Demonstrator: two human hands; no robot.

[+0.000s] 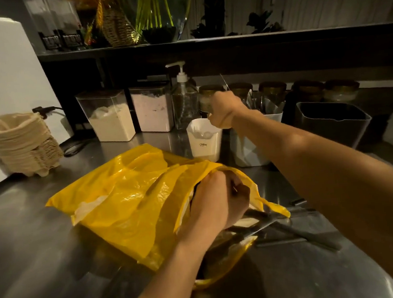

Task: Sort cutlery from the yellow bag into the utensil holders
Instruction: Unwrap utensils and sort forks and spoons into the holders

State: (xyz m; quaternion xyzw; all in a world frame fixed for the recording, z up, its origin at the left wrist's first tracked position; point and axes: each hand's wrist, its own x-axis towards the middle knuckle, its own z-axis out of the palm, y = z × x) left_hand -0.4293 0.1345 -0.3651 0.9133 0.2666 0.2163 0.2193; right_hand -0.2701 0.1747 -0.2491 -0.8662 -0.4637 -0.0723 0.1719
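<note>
The yellow bag (128, 196) lies crumpled on the steel counter, its mouth facing right. My left hand (218, 201) is curled at that mouth, gripping the bag's edge and wrapped cutlery inside. Several dark wrapped cutlery pieces (298, 232) spill from the bag onto the counter. My right hand (225, 110) is raised behind a white utensil holder (204, 140) marked CRBW, pinching a thin wrapped piece of cutlery that sticks up from its fingers. A second, grey faceted holder (249, 149) stands right of the first, partly hidden by my forearm, with wrapped cutlery in it.
Two clear canisters of powder (110, 118) and a pump bottle (184, 98) stand at the back, with several dark-lidded jars (273, 91) beside them. A stack of pulp trays (18, 144) sits at the left. A dark rectangular bin (332, 121) stands at the right.
</note>
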